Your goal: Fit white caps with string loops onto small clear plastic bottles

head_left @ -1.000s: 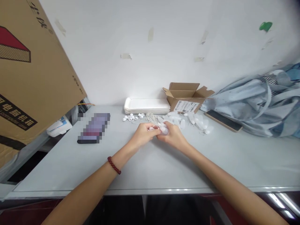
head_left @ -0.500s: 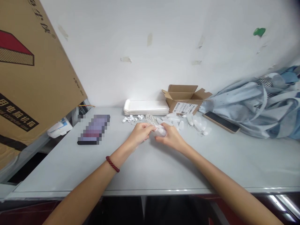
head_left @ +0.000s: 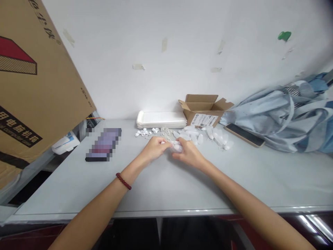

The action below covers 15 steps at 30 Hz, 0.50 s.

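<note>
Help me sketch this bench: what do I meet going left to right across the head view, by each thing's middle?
Big cardboard box, pixelated flat thing, small white caps, string, cloudy plastic piece in the right hand, small open carton, phone, grey-blue cloth.

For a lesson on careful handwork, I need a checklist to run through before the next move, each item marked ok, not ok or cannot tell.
1. Right hand holding a translucent, rounded plastic piece: ok.
2. Grip of left hand secure: cannot tell, details hidden.
3. Small, white, cylindrical plastic pieces apart from both hands: ok.
4. Loose, elongated, translucent plastic pieces neatly separated: not ok, several overlap.
5. Open brown cardboard box holding parts: cannot tell.
</note>
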Each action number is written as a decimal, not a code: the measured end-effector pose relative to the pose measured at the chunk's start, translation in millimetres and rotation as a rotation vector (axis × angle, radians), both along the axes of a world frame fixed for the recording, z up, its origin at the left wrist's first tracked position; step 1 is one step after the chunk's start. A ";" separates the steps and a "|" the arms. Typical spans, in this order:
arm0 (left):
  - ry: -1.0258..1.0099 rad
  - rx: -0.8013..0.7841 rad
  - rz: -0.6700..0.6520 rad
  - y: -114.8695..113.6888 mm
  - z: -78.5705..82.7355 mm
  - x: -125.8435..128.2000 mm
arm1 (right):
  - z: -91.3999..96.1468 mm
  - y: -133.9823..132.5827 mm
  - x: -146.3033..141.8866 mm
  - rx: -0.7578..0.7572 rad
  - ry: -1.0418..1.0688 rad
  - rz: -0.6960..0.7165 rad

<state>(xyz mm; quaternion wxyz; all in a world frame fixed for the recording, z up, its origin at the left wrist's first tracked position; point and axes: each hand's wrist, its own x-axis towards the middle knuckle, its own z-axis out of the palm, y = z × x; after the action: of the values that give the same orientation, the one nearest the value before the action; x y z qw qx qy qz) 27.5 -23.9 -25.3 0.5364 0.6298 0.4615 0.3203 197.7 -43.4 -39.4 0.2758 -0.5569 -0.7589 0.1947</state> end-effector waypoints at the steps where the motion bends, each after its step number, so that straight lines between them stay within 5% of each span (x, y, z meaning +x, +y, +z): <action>1: 0.001 0.002 0.012 0.0 -0.9 0.8 | 0.2 -0.1 0.0 0.001 -0.006 0.001; 15: 0.009 -0.109 0.031 -2.6 -9.1 6.1 | -3.6 -2.8 -1.9 0.043 -0.120 0.033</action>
<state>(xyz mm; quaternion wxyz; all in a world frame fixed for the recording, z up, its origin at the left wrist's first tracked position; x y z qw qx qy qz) 33.6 -26.5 -34.4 0.5628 0.5938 0.4905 0.3000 195.8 -46.2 -43.0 0.2384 -0.5489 -0.7872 0.1489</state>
